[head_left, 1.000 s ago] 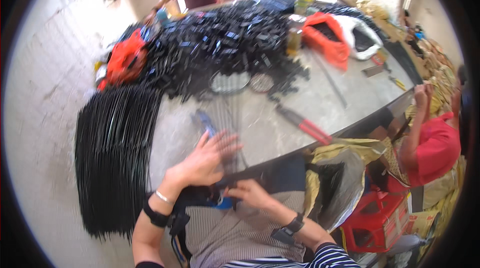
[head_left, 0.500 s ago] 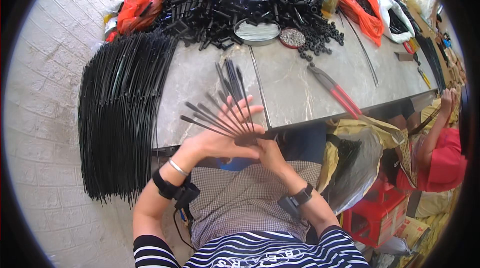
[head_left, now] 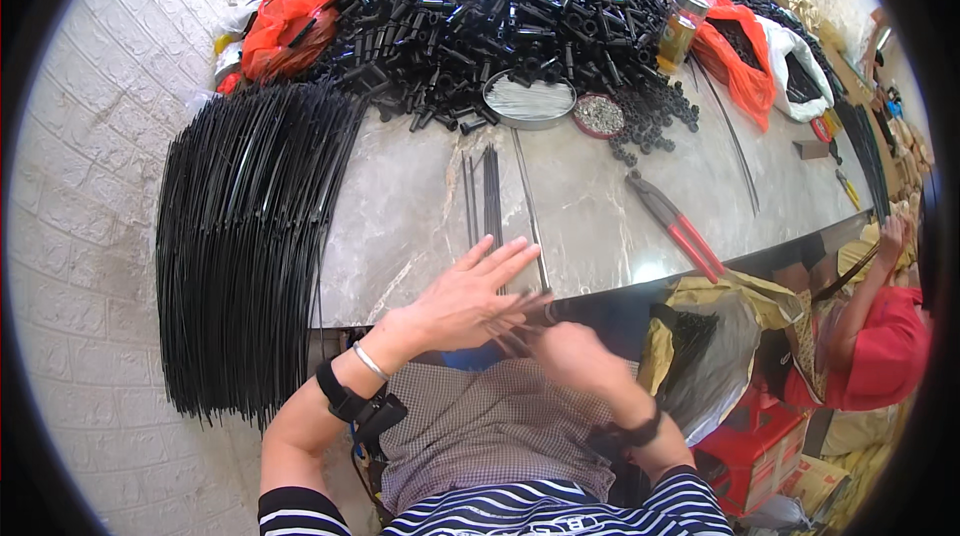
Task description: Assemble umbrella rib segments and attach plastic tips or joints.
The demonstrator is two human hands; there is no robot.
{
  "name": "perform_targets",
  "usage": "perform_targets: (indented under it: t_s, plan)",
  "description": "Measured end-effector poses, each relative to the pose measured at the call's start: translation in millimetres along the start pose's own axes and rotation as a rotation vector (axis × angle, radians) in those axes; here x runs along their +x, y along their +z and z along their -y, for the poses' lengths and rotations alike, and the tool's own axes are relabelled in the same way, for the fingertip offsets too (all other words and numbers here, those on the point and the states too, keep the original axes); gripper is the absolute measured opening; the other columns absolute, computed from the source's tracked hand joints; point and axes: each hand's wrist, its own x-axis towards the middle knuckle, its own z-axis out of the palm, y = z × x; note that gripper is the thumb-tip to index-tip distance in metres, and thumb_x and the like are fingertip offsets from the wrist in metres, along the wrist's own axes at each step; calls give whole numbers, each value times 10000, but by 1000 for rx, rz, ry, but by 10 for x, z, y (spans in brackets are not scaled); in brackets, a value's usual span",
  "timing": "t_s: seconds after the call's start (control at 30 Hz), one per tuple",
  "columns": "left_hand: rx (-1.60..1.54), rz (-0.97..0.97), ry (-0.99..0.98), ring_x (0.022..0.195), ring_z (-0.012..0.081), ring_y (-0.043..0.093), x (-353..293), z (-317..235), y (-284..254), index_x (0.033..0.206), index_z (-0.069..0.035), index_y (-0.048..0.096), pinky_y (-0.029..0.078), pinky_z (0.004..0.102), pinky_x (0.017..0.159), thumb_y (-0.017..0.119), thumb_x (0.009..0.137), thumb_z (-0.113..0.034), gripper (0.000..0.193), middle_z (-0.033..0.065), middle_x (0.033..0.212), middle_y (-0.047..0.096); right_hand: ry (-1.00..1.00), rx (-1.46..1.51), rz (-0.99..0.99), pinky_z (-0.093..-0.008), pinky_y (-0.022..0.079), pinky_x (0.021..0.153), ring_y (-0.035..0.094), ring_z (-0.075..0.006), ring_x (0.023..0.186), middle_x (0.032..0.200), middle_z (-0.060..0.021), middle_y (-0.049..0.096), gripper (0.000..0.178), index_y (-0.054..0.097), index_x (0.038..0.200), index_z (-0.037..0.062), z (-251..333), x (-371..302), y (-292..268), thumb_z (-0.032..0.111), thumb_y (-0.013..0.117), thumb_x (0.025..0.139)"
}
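Note:
Over the table's front edge, my left hand [head_left: 455, 301] is stretched out with its fingers apart. Close to its right is my right hand [head_left: 582, 361], closed and smeared by motion. A bunch of thin black rods [head_left: 514, 336] sticks out of the right hand and lies across the left palm and fingers; the blur hides how many there are. Just beyond my fingertips, several straight thin black rods [head_left: 491, 191] lie on the grey table [head_left: 400, 196].
A thick stack of long black rods [head_left: 250, 246] hangs over the table's left side. Behind lies a heap of black tubes [head_left: 500, 6], with a round tin of pale pins [head_left: 530, 101] and red-handled pliers [head_left: 680, 226] nearer. At right sits another person [head_left: 875, 346] in red.
The rods fanned out over my left hand are now bunched and blurred between my hands. My right hand has swung right and closed up. The view has tilted slightly.

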Motion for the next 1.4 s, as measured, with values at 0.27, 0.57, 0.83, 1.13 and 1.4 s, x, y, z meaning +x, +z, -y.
perform_targets:
  t_s: [0.27, 0.57, 0.83, 1.13, 1.4]
  plan:
    - [41, -8, -8, 1484, 353, 298, 47, -26, 25, 1453, -357, 506, 235, 533, 1210, 545, 989, -369, 466, 166, 1595, 328, -98, 248, -618, -408, 525, 643, 683, -364, 685, 752, -205, 689, 290, 712, 911, -28, 18, 885, -1198, 253, 640, 913]
    - [-45, -31, -13, 1481, 329, 310, 7, -17, 8, 1444, -347, 513, 252, 525, 1209, 539, 990, -340, 455, 155, 1592, 338, 56, -36, -463, -427, 547, 666, 682, -366, 661, 737, -241, 681, 307, 723, 815, -59, 63, 1504, -1109, 246, 689, 798]
    - [-59, -42, -18, 1487, 299, 307, -12, -22, 28, 1452, -318, 509, 232, 513, 1222, 538, 987, -292, 467, 118, 1598, 340, 151, 607, -461, -282, 496, 510, 679, -144, 659, 776, -117, 701, 361, 648, 1091, -102, 4, 1411, -1187, 117, 646, 805]
    - [-61, -52, -3, 1478, 302, 324, 2, -24, 32, 1446, -307, 514, 232, 513, 1223, 537, 980, -266, 468, 109, 1603, 333, 114, 925, -465, -269, 478, 575, 635, -156, 677, 836, -99, 695, 467, 581, 1272, -52, -147, 1403, -1127, 116, 692, 851]
    - [-57, -44, -12, 1481, 294, 319, -7, -16, 21, 1441, -296, 524, 244, 514, 1217, 556, 959, -242, 486, 107, 1601, 343, -48, 93, -629, -428, 541, 699, 690, -360, 745, 804, -184, 708, 262, 747, 845, -2, 197, 1575, -1045, 259, 742, 827]
